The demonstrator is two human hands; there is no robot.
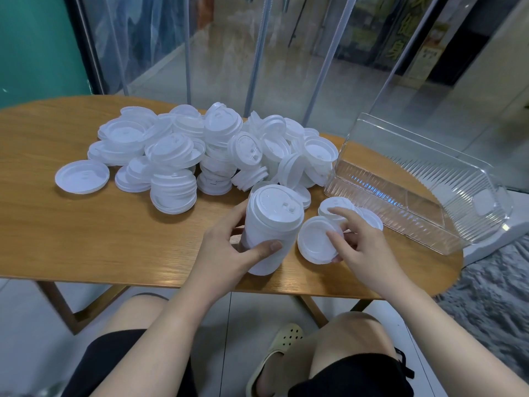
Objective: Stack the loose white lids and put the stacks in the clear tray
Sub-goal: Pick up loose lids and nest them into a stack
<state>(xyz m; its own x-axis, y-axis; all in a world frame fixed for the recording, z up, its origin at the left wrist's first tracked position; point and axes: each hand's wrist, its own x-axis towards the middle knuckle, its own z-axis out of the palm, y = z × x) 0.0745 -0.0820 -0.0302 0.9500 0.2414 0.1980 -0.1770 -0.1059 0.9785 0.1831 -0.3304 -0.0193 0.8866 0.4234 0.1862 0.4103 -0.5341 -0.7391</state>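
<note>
Lids (183, 156) are heaped on the table (86, 239); a tall stack (270, 230) is gripped by the left hand (229, 250), one loose lid (316, 243) pinched by the right hand (357, 245). Stacking is judged underway; next, capping the stack squarely, the clear tray (415, 193) unfilled.

Table (86, 224) carries everything. Heap of loose lids (206, 147) along far edge, from left-centre to centre. Single lid (82, 176) apart at heap's left end. Tray (415, 190) at right end of table, just right of heap, reaching right edge. Tall stack of lids (269, 227) near front edge, centre, before heap, in left hand (229, 253). Lid (316, 243) just right of stack, in right hand (360, 247). Few more lids (369, 217) behind right hand, just before tray.
</note>
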